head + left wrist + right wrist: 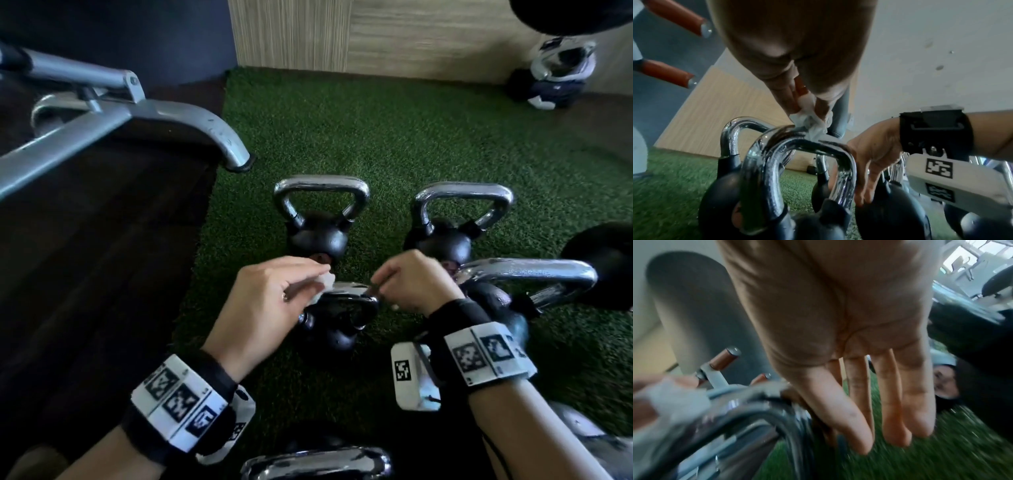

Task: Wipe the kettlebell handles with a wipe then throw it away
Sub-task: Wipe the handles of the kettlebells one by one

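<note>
While the left hand [260, 301] pinches a crumpled white wipe [323, 286] between thumb and fingertips, the wipe presses on the top bar of the nearest kettlebell handle [346, 294]. Right hand [414, 284] steadies that handle's right end; fingers hang straight and close together beside it, whether the thumb hooks the bar cannot be told. Kettlebell stands on green turf [394, 137]. Beyond: two more kettlebells [320, 212], [452, 219] upright, side by side. Far left, grey bench frame [164, 116].
</note>
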Motion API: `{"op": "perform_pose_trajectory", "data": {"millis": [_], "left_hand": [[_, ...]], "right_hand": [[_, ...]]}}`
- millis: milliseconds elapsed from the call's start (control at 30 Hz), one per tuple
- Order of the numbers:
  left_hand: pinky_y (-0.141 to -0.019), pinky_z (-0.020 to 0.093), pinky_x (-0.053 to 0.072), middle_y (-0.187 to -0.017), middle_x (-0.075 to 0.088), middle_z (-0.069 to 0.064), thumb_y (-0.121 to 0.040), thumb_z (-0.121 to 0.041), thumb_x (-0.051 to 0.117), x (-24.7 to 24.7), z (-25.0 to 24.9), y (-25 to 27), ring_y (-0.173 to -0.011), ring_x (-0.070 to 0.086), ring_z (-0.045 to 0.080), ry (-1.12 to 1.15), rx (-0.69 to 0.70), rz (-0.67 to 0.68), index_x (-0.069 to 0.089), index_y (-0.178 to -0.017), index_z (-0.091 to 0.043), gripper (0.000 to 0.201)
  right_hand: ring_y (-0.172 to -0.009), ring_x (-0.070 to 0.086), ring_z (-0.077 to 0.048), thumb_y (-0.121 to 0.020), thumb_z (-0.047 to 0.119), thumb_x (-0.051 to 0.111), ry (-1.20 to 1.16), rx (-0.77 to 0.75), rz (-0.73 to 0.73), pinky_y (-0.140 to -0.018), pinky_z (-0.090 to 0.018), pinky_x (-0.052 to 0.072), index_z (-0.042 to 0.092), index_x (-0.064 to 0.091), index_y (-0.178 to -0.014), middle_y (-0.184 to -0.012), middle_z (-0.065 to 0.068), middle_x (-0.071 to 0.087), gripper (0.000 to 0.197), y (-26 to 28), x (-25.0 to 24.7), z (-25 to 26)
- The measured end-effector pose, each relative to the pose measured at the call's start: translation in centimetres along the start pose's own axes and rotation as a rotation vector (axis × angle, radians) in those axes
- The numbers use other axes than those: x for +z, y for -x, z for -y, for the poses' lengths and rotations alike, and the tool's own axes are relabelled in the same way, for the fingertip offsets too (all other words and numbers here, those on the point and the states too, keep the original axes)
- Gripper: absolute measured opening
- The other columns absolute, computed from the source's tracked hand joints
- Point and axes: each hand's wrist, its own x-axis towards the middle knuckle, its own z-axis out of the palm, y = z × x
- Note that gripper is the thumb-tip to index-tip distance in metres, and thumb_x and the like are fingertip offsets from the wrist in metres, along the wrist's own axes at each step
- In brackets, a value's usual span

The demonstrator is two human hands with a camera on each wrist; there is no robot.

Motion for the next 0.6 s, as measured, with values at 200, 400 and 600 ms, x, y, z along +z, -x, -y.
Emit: {"op": "perform_pose_trajectory", "data": {"millis": [200,400,600], "left_hand": [[-0.076,0.029,0.063,-0.108,0.077,-0.009,-0.092,-0.016,0.077,1.0,-0.2,0.1,-0.091,0.074,0.006,-0.242,0.136,0.114,0.079,-0.115,-0.018,0.023],[-0.089,0.019,0.059,-0.111,0.076,-0.012,-0.09,-0.015,0.078,-0.8,1.9,0.6,-0.102,0.07,-0.008,-0.072,0.002,-0.028,0.08,-0.114,-0.014,0.024],[-0.095,0.015,0.055,-0.116,0.075,-0.01,-0.089,-0.015,0.078,-0.1,2.6,2.5,-0.108,0.071,-0.003,0.021,-0.007,-0.083,0.077,-0.116,-0.013,0.028]], "right_hand": [[-0.096,0.071,-0.018,-0.047,0.036,0.103,-0.165,0.166,0.16,-0.077,-0.025,0.053,0.018,0.072,-0.1,-0.099,-0.002,0.074,0.063,0.5,6.2,-2.4],[-0.073,0.071,-0.014,-0.037,0.036,0.103,-0.431,0.149,0.081,-0.073,-0.029,0.06,0.031,0.077,-0.069,-0.078,0.003,0.077,0.042,0.8,8.3,-3.7],[-0.071,0.072,-0.01,-0.042,0.032,0.105,-0.476,0.111,0.06,-0.074,-0.028,0.061,0.037,0.077,-0.062,-0.073,0.006,0.078,0.035,0.9,8.4,-4.2]]}}
